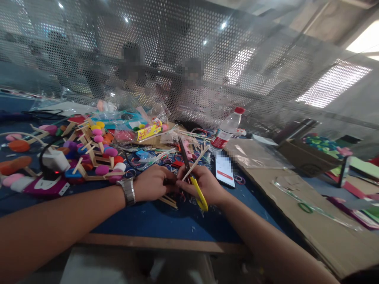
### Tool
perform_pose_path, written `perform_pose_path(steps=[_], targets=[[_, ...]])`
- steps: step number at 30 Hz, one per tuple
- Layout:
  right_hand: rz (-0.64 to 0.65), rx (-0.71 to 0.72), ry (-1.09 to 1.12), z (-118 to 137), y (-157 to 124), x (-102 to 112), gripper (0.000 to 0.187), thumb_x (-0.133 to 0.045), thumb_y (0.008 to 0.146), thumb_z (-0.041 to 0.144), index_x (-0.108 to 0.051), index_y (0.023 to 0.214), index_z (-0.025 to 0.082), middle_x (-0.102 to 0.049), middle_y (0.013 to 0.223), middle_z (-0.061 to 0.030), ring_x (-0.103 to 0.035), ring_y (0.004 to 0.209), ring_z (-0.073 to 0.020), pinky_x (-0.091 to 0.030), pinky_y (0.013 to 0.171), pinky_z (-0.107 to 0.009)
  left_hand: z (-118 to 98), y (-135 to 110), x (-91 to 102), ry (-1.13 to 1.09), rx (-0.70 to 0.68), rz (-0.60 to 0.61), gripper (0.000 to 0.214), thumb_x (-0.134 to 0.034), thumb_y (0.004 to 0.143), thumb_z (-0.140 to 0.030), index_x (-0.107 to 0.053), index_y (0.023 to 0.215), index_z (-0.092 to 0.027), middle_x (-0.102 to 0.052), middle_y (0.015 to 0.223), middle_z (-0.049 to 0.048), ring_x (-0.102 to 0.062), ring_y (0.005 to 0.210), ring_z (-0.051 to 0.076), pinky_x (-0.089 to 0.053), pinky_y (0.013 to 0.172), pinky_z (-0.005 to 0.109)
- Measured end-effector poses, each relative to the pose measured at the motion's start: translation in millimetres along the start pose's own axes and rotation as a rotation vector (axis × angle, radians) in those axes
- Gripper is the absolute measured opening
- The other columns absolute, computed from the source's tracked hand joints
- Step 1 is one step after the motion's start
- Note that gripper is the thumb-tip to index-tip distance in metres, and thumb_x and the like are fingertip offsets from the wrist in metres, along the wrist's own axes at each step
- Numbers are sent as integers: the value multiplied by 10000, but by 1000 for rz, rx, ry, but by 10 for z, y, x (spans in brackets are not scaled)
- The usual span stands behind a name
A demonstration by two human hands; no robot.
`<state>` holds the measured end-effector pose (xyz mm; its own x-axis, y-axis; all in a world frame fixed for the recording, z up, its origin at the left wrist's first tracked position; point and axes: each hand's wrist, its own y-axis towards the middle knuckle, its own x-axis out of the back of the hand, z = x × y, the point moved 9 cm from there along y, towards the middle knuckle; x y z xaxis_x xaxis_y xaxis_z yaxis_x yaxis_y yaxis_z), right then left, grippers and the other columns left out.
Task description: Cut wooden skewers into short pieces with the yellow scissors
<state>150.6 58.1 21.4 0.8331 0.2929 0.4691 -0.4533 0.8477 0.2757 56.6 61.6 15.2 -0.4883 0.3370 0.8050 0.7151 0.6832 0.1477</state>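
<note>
My right hand point(209, 184) is closed around a pair of scissors point(199, 193) with yellow handles, their dark blades pointing up and away from me. A thin pale wooden stick point(196, 162) slants up out of the same hand. My left hand point(154, 183), with a metal-band watch point(129, 191) on its wrist, has its fingers bent together close to the right fingertips. Whatever lies between those left fingers is hidden. Beneath the hands, a few wooden sticks point(168, 202) and small scraps lie on the blue table point(177, 225).
Wooden-stick pieces with coloured rounded ends point(102, 169) crowd the left, beside a purple power bank point(49, 186). A red-capped bottle point(226, 128) and a phone point(225, 169) stand and lie right of the hands. Cardboard point(284, 197) covers the right side; a perforated screen point(166, 51) rises behind.
</note>
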Motion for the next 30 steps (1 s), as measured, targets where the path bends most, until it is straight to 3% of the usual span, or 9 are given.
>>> perform_pose_path(steps=[12, 20, 30], targets=[[-36, 11, -6, -3, -21, 33, 159, -763, 763, 261, -629, 795, 182, -601, 691, 17, -527, 608, -121, -448, 590, -243, -17, 1, 20, -6, -18, -18, 112, -695, 848, -228, -768, 801, -157, -709, 741, 11, -573, 629, 114, -366, 594, 218], [-143, -62, 126, -12, -31, 143, 263, -796, 729, 382, -616, 775, 196, -599, 685, 11, -528, 591, -129, -441, 556, -255, -2, -22, 57, -156, -8, -76, 146, -676, 857, -271, -763, 868, -154, -754, 861, 47, -665, 772, 163, -457, 717, 233], [-208, -70, 169, -15, -16, 204, 303, -811, 703, 418, -610, 742, 195, -590, 687, 16, -505, 597, -127, -434, 589, -275, 39, -20, 13, -277, 46, -20, 228, -607, 881, -325, -723, 813, -141, -709, 744, 18, -607, 706, 157, -429, 666, 237]])
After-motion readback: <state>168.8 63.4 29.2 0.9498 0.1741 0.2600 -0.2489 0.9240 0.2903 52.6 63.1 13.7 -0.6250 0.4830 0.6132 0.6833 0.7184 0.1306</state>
